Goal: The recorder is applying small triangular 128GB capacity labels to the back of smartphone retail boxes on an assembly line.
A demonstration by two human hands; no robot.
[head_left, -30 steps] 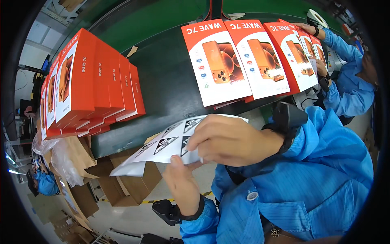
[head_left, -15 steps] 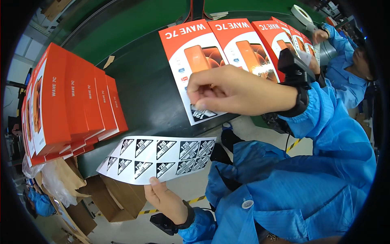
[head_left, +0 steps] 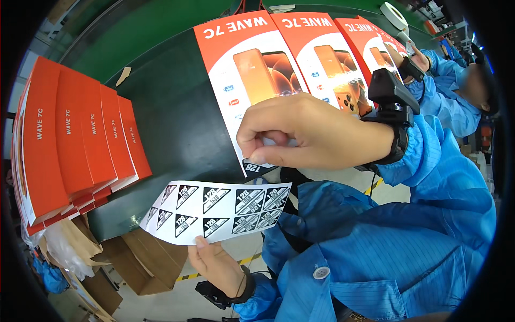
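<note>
At the dark green tabletop's point(head_left: 177, 129) near edge, my right hand point(head_left: 308, 129) seems to pinch a black-and-white triangular sticker point(head_left: 257, 168) against a red-and-white cardboard box point(head_left: 252, 70); my left hand point(head_left: 219, 264) grips a curling white sticker sheet point(head_left: 199, 213) underneath. Both should be light, limp, easily creased: hold plain margins.

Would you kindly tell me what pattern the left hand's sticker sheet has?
The sticker sheet is white with black triangles, seen in the head view.
</note>
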